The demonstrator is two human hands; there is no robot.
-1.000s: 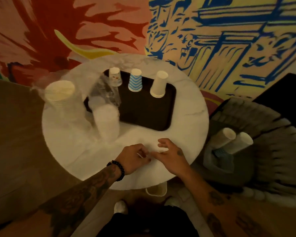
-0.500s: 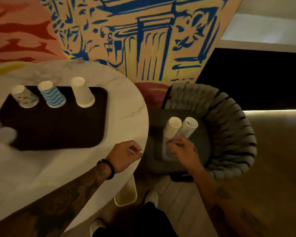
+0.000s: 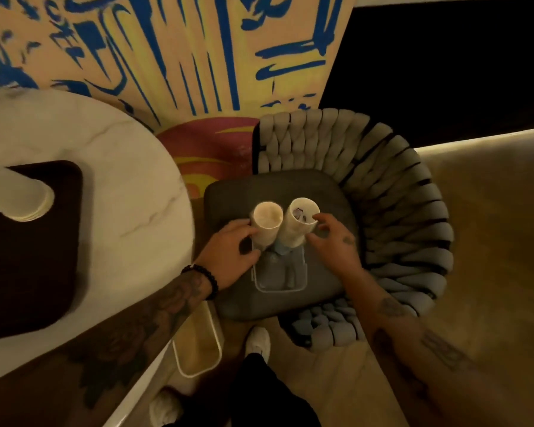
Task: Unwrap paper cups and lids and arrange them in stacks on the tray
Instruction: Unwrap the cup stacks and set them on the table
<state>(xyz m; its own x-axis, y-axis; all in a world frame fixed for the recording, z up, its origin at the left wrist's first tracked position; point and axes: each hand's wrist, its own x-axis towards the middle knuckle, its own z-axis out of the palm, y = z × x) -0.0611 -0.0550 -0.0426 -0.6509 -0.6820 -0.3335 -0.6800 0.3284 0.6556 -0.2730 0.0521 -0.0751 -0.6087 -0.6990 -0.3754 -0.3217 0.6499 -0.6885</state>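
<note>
Two wrapped-looking stacks of paper cups stand tilted side by side in a clear container [image 3: 293,286] on the seat cushion of a woven chair [image 3: 398,195], well apart from the tray [image 3: 28,257].

The left hand [image 3: 228,251] is at the left stack [image 3: 267,223]. Its fingers [image 3: 242,224] curve against the stack's left side and the thumb lies at its near side, so the hand holds that stack low down. A beaded bracelet [image 3: 204,278] sits on that wrist.

The right hand [image 3: 336,241] is just beside the right stack [image 3: 299,220]. Its fingers [image 3: 319,217] are spread wide, one fingertip at the stack's rim, the thumb near its side. No closed hold is visible.

The dark tray lies on the round marble surface [image 3: 121,180] at left. One pale cup stack [image 3: 22,195], blurred, stands on it. A white bin [image 3: 198,349] sits on the floor below the surface edge.
</note>
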